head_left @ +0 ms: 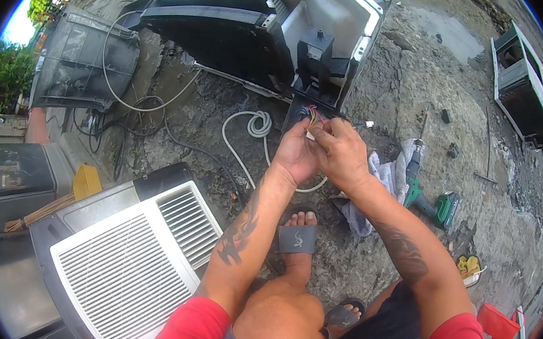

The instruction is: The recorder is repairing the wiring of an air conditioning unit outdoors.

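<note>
A bundle of coloured wires (314, 116) hangs from the opened air conditioner unit (266, 25) at the far centre. The left hand (296, 152) and right hand (341, 153) pinch it, fingers closed. A green drill (426, 201) lies right.

White grille front panel (135, 261) lay lower left on the concrete ground (423, 86). Green cordless drill (426, 201) rested beside a grey rag (382, 177). White coiled cord (256, 125) lay near centre; dark mesh cover (82, 60) upper left.
</note>
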`<state>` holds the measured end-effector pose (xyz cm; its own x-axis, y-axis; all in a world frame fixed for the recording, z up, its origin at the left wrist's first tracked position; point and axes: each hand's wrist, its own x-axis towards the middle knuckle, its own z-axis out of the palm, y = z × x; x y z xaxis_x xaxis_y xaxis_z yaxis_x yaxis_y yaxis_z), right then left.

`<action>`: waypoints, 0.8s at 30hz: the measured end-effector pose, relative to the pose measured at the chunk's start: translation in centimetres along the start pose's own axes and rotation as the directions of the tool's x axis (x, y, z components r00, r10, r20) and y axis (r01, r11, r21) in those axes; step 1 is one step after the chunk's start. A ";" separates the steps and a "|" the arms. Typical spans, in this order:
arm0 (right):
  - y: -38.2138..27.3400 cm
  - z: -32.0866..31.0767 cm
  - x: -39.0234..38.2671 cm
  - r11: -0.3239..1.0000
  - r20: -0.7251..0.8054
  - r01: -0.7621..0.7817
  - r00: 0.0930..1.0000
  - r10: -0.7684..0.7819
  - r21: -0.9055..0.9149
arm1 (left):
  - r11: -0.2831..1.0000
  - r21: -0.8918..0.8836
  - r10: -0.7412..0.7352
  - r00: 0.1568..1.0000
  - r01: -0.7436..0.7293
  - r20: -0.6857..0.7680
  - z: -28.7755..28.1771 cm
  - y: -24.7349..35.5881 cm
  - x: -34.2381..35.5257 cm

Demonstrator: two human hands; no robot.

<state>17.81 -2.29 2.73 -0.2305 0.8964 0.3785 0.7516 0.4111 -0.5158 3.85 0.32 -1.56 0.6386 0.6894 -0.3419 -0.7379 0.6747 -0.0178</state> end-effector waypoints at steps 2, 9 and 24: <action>-0.5 0.1 0.6 0.994 0.040 -0.084 0.996 0.082 0.066 | 0.966 0.257 0.067 0.981 -0.019 -0.181 0.6 0.8 -1.2; -0.1 -0.9 3.7 0.987 0.131 -0.111 0.987 0.096 0.116 | -0.370 0.929 0.746 0.597 0.000 0.297 0.9 1.7 -4.7; -0.6 -11.9 15.0 0.977 0.132 -0.048 0.988 0.077 -0.207 | -0.128 0.837 0.874 0.339 -0.532 0.349 -0.4 7.1 -0.2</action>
<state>21.28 8.92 17.86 -0.2518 0.9393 0.2332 0.8734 0.3243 -0.3633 -1.63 4.89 -2.03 -0.3519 0.9152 0.1964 -0.0626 -0.2323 0.9706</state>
